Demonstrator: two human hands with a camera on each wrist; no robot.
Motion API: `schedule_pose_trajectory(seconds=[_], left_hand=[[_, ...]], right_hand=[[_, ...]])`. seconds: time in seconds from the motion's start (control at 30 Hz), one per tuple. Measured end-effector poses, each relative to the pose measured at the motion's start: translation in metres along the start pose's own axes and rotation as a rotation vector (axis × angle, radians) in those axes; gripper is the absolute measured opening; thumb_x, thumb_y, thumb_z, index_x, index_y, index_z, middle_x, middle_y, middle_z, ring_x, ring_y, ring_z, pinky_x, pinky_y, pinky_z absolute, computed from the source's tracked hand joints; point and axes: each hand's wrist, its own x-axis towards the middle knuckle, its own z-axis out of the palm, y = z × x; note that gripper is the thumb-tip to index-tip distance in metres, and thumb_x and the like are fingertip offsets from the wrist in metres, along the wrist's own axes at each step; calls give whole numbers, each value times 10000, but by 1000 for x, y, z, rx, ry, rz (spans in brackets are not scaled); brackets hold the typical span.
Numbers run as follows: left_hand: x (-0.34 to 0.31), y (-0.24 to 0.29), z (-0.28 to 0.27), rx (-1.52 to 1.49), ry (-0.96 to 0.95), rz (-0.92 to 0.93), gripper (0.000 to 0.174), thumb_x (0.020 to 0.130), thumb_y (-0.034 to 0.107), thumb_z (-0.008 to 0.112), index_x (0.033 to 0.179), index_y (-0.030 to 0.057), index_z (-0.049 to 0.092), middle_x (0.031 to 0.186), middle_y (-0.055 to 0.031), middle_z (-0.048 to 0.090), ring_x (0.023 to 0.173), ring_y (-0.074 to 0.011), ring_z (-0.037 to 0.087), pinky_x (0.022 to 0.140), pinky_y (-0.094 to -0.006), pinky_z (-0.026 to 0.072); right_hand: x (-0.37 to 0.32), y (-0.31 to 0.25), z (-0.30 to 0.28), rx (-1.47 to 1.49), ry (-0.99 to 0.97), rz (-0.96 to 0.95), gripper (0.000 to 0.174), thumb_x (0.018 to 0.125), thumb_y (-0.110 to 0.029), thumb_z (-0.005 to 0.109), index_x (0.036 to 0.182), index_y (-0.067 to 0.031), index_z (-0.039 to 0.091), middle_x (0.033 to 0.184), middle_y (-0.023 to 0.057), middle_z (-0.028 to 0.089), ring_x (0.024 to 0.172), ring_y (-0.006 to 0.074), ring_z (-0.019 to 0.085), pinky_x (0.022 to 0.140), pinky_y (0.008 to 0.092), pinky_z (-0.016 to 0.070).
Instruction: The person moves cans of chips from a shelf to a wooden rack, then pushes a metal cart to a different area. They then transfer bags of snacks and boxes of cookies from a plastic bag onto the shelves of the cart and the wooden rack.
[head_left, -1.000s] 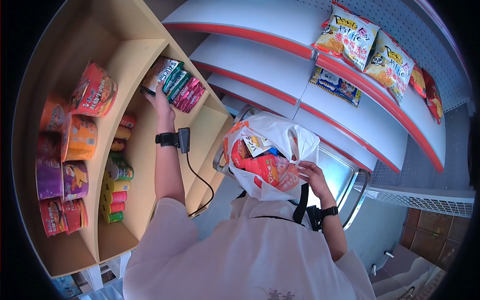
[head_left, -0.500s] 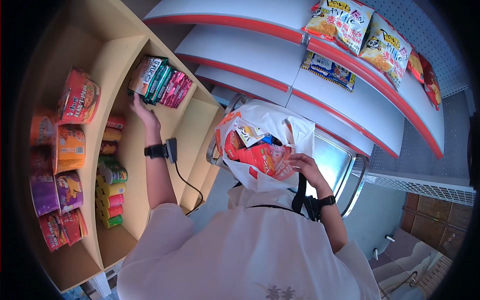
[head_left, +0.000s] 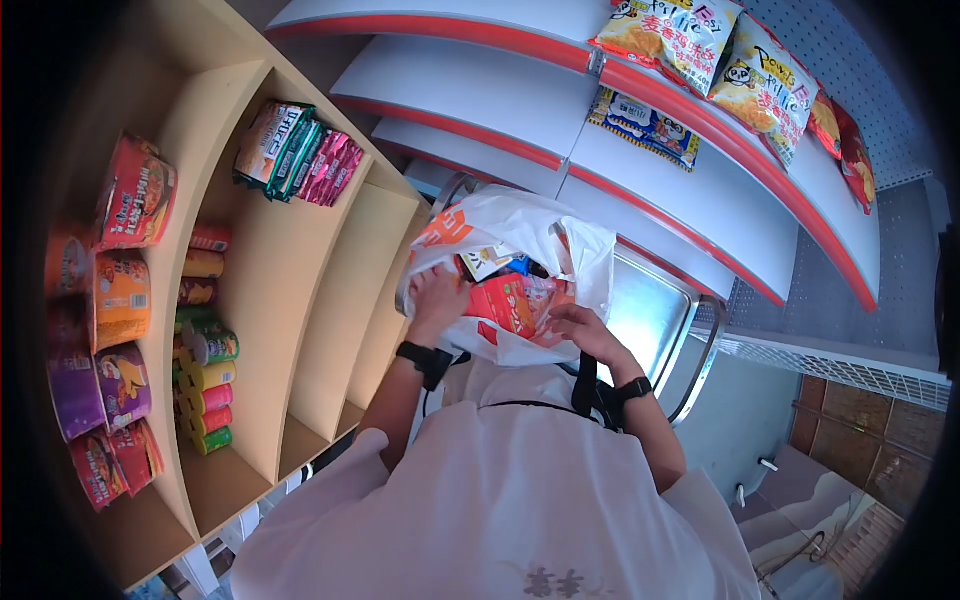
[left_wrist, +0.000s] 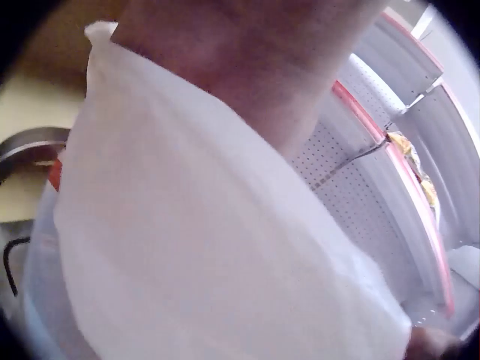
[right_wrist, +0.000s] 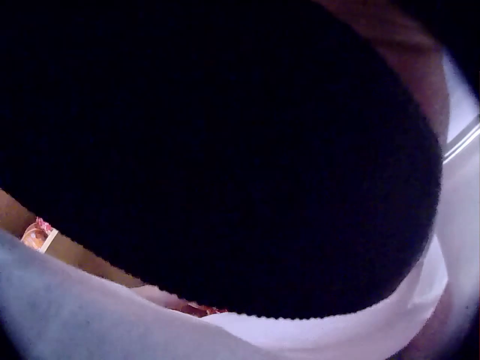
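Observation:
A white plastic bag (head_left: 505,210) stands in front of the person, its mouth open around red packets (head_left: 505,303), a white-and-yellow pack (head_left: 487,262) and a bit of blue packaging. My left hand (head_left: 438,300) is at the left rim, fingers curled over the plastic. On the opposite side my right hand (head_left: 590,335) pinches the rim with bent fingers. White plastic (left_wrist: 202,202) fills much of the left wrist view and hides the left fingers. Dark material (right_wrist: 225,150) blocks most of the right wrist view.
A wooden shelf unit (head_left: 300,330) on the left holds cup noodles (head_left: 137,195), small canisters (head_left: 212,375) and green and pink packs (head_left: 300,157). White shelves with red edges (head_left: 700,90) carry chip bags (head_left: 765,85). A metal tray cart (head_left: 650,300) is behind and right of the bag.
My left hand has come away from the packs on the wooden shelf, moving right and down to the bag's left rim. The packs remain on the shelf. My right hand has stayed at the bag.

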Motion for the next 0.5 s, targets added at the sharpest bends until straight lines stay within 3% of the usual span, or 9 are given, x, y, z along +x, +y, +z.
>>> schedule_pose_trajectory(seconds=[0.03, 0.1, 0.23, 0.3, 0.33, 0.4, 0.43, 0.47, 0.5], left_hand=[[12, -13, -3, 1, -3, -1, 616, 820, 349, 583, 1255, -59, 432, 1364, -305, 346, 1302, -453, 282, 995, -585, 288], [38, -43, 0, -183, -391, -28, 548, 819, 351, 584, 1213, -18, 490, 1223, -265, 519, 1164, -410, 480, 945, -486, 400], [43, -43, 5, -214, -132, 201, 500, 827, 387, 585, 1150, 8, 537, 1068, -219, 616, 1010, -395, 576, 876, -432, 459], [44, -17, -20, -95, -364, 91, 555, 863, 438, 548, 1218, 15, 496, 1132, -257, 577, 1057, -417, 548, 908, -429, 429], [47, -10, -21, -95, -368, 98, 555, 863, 438, 548, 1218, 15, 496, 1132, -257, 577, 1057, -417, 548, 908, -429, 429], [54, 2, -23, -282, -313, -36, 574, 864, 425, 563, 1269, 32, 461, 1151, -278, 556, 1102, -404, 526, 917, -440, 423], [58, 6, -24, -380, -251, 4, 593, 879, 323, 581, 1346, 33, 359, 1282, -277, 468, 1167, -355, 502, 914, -428, 435], [62, 11, -25, -380, -255, 10, 593, 879, 323, 581, 1346, 33, 359, 1282, -277, 468, 1167, -355, 502, 914, -428, 435], [63, 17, -31, -535, -77, 121, 590, 874, 258, 592, 1350, 27, 330, 1281, -257, 465, 1133, -338, 524, 901, -414, 443]], right_hand=[[5, 12, -1, 13, -18, 11, 326, 847, -177, 591, 1135, -23, 584, 1048, 67, 625, 997, 167, 575, 873, 303, 451], [5, 16, -1, 26, -37, 24, 334, 847, -183, 590, 1141, -24, 583, 1051, 72, 624, 1005, 169, 573, 879, 302, 447], [8, 11, -7, -44, -16, 44, 396, 837, -176, 596, 1187, 3, 548, 1098, 101, 606, 1050, 205, 563, 919, 316, 432], [21, 17, -10, -86, 6, 29, 430, 829, -168, 603, 1213, 12, 530, 1150, 118, 586, 1083, 224, 551, 946, 326, 421], [30, 17, -9, -172, 60, -86, 443, 824, -172, 604, 1220, 15, 534, 1208, 147, 549, 1143, 250, 512, 985, 329, 389], [48, 8, -14, -195, 108, -192, 461, 804, -144, 609, 1234, 6, 537, 1342, 188, 428, 1260, 295, 408, 1054, 341, 322], [57, -4, -16, -132, 101, -185, 470, 789, -112, 612, 1240, -7, 536, 1420, 199, 344, 1318, 314, 344, 1084, 351, 287], [62, -14, -18, -130, 108, -183, 470, 789, -112, 612, 1240, -7, 536, 1420, 199, 344, 1318, 314, 344, 1084, 351, 287], [61, -32, -18, -285, 231, -299, 468, 785, -93, 607, 1244, -28, 542, 1428, 179, 342, 1331, 298, 328, 1080, 360, 295]])
